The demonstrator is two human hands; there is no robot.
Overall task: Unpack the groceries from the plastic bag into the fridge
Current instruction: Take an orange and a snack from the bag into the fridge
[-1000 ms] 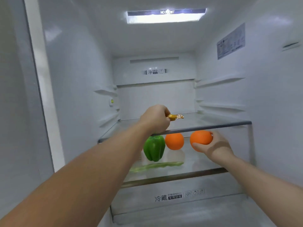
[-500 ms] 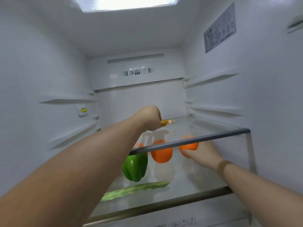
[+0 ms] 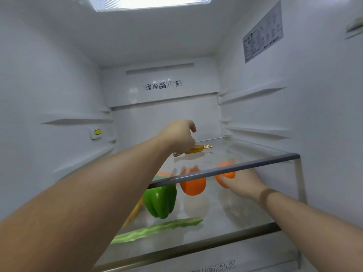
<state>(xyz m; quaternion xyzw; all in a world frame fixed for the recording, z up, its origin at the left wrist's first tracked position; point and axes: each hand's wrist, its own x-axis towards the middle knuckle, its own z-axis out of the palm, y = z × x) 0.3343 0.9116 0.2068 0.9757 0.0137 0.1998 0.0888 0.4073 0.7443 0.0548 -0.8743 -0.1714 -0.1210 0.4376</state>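
Observation:
Inside the open fridge, a gold-wrapped candy point(image 3: 197, 149) lies on the upper glass shelf point(image 3: 255, 160). My left hand point(image 3: 176, 135) hovers right over it with the fingers loosened and one finger lifted; both ends of the wrapper stick out from under the hand. On the lower shelf point(image 3: 225, 237), my right hand point(image 3: 244, 185) grips an orange point(image 3: 225, 174) at the right, partly hidden by the upper shelf's grey rim. The plastic bag is out of view.
The lower shelf also holds a green bell pepper point(image 3: 160, 201), a second orange point(image 3: 193, 186), a long pale green vegetable point(image 3: 157, 229) at the front and a yellow item point(image 3: 135, 211) behind my left forearm. White fridge walls stand close on both sides.
My left hand has set the candy down on the upper shelf and loosened its fingers above it. My right hand stays under that shelf with the orange.

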